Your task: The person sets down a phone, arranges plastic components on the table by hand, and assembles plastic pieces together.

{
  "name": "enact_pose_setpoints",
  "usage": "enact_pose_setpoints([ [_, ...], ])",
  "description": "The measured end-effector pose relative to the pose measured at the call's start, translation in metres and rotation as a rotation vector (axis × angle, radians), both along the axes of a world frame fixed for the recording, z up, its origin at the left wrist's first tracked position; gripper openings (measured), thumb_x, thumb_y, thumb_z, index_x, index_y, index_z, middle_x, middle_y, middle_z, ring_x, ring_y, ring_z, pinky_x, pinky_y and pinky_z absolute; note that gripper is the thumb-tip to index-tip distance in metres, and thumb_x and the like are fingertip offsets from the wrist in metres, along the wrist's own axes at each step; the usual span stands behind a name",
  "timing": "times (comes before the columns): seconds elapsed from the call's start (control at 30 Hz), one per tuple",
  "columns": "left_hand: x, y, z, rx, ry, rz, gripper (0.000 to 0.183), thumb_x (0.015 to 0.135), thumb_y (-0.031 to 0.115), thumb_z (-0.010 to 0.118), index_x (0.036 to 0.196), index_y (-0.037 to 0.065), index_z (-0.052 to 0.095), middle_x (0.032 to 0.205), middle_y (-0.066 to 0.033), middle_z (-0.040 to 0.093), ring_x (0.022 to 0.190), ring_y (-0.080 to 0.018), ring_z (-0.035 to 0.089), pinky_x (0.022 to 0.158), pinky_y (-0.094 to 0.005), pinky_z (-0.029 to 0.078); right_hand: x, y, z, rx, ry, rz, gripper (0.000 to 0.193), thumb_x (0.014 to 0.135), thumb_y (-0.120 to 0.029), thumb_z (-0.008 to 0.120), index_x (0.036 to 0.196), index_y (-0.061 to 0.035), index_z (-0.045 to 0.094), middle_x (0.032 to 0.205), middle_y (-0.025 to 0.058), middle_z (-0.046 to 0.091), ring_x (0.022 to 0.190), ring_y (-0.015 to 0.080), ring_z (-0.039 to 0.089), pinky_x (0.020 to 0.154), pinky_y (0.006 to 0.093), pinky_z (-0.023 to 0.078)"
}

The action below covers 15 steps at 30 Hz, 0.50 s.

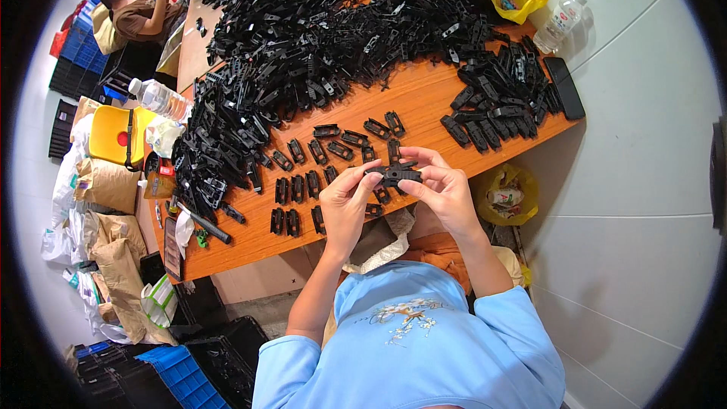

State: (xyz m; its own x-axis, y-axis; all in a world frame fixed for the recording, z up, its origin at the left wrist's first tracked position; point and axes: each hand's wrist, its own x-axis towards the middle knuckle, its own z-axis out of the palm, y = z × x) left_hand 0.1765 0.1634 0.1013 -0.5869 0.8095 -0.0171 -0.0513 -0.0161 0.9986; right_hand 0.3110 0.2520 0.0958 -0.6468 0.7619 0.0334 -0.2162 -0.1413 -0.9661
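Between my two hands, just over the table's front edge, is a black plastic part [394,174] with short arms sticking out. My left hand [348,201] pinches its left end between thumb and fingers. On its right end, the thumb and fingers of my right hand [443,189] are closed. Small black rectangular plastic pieces [313,183] with open middles lie in loose rows on the wooden table [409,98], left of and beyond my hands. Some of them are partly hidden under my fingers.
A large heap of black plastic parts [303,38] covers the table's far side. At the right stand a stack of black pieces [503,98], a dark phone-like slab [564,87] and a clear bottle [560,23]. A yellow bag [507,193] hangs below. Another person [140,11] sits far left.
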Motion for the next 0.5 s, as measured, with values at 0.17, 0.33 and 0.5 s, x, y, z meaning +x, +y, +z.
enact_pose_setpoints([
  [0.17, -0.001, -0.003, 0.000, 0.029, 0.136, -0.043, 0.020, 0.082, 0.003, 0.062, 0.101, 0.000, 0.065, 0.085, -0.0049, 0.062, 0.076, -0.0069, 0.055, 0.064, -0.0192, 0.044, 0.000, -0.001, -0.002, 0.043, -0.012, -0.018, 0.011, 0.074, -0.005, 0.070, 0.083, 0.0002, 0.069, 0.119, 0.0108, 0.052, 0.105, 0.0166, 0.050, 0.090, 0.0290, 0.038],
  [0.33, -0.004, -0.008, 0.006, -0.020, 0.275, -0.112, 0.022, 0.079, 0.005, 0.064, 0.100, 0.003, 0.066, 0.087, -0.0073, 0.063, 0.075, -0.0098, 0.057, 0.065, -0.0216, 0.045, 0.005, 0.001, -0.001, 0.132, -0.044, 0.052, 0.012, 0.072, -0.005, 0.071, 0.082, -0.0003, 0.069, 0.117, 0.0097, 0.054, 0.104, 0.0163, 0.051, 0.089, 0.0296, 0.039],
  [0.5, -0.006, -0.015, 0.002, 0.009, 0.347, -0.145, 0.023, 0.076, 0.006, 0.066, 0.099, 0.004, 0.066, 0.088, -0.0088, 0.064, 0.077, -0.0131, 0.060, 0.067, -0.0234, 0.047, 0.008, 0.001, 0.001, 0.141, -0.049, 0.102, 0.012, 0.071, -0.006, 0.071, 0.082, -0.0009, 0.069, 0.116, 0.0094, 0.054, 0.103, 0.0178, 0.052, 0.089, 0.0302, 0.040],
])
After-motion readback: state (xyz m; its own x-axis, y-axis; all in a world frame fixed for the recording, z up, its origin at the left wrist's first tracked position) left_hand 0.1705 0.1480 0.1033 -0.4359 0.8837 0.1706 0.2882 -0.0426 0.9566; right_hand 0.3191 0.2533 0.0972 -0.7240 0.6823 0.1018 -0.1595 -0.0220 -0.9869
